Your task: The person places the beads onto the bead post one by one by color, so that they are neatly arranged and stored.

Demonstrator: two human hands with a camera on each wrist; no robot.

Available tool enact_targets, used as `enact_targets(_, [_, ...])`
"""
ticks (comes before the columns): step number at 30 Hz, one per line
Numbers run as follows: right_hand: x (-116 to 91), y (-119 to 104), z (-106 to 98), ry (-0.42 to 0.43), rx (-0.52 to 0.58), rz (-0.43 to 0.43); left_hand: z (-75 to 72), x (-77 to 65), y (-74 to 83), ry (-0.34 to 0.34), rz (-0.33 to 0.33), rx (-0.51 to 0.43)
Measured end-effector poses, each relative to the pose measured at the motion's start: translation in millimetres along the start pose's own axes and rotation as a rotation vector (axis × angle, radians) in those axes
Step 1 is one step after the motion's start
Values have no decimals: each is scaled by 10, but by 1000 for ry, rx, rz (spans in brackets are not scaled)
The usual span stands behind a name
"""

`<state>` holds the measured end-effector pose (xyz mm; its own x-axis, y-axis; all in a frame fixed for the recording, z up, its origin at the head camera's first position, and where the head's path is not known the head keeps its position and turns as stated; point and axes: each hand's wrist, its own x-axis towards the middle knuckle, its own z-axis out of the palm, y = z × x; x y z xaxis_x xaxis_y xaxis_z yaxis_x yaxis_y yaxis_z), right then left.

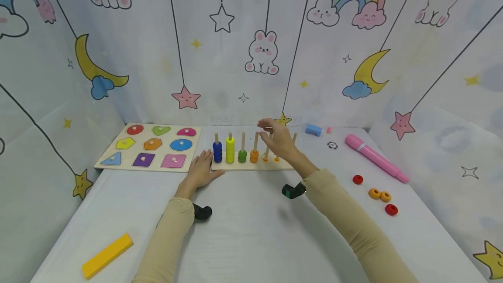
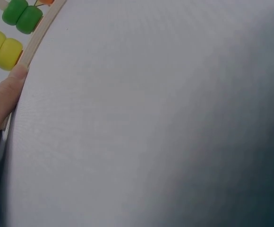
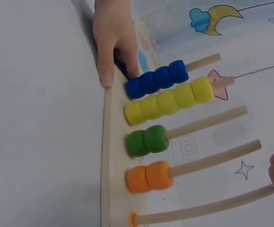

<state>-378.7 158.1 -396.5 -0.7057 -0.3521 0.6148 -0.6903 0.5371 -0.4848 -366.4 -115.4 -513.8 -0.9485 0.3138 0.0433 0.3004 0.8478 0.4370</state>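
Note:
A wooden counting stacker (image 1: 235, 167) with upright pegs stands at the back of the table. Its pegs carry blue beads (image 1: 218, 153), yellow beads (image 1: 230, 150), two green beads (image 3: 147, 141) and two orange beads (image 3: 149, 177); the peg beside the orange beads is bare in the right wrist view. My left hand (image 1: 200, 171) rests at the stacker's left end, thumb against the front edge. Over the right-hand pegs hovers my right hand (image 1: 278, 139), thumb and fingers apart near the orange peg's top, no bead visible between them. It partly hides the pegs behind it.
A shape puzzle board (image 1: 147, 157) lies left of the stacker. On the right are a pink marker-like stick (image 1: 376, 158), red beads (image 1: 391, 209), orange-yellow beads (image 1: 374, 193) and a blue block (image 1: 313, 130). A yellow bar (image 1: 108, 256) lies at front left.

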Motion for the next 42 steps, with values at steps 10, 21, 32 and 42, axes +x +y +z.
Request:
enact_targets(10, [-212, 0, -291, 36, 117, 54, -43, -13, 36, -2, 4, -18])
enact_targets(21, [-667, 55, -990, 64, 104, 220, -44, -31, 34, 2, 8, -13])
enact_targets(32, [-1564, 527, -1608, 129, -30, 474, -32, 4, 10, -3, 7, -3])
enact_targets(42, [-2220, 1082, -2067, 154, -157, 571, -17, 12, -11, -1, 6, -7])
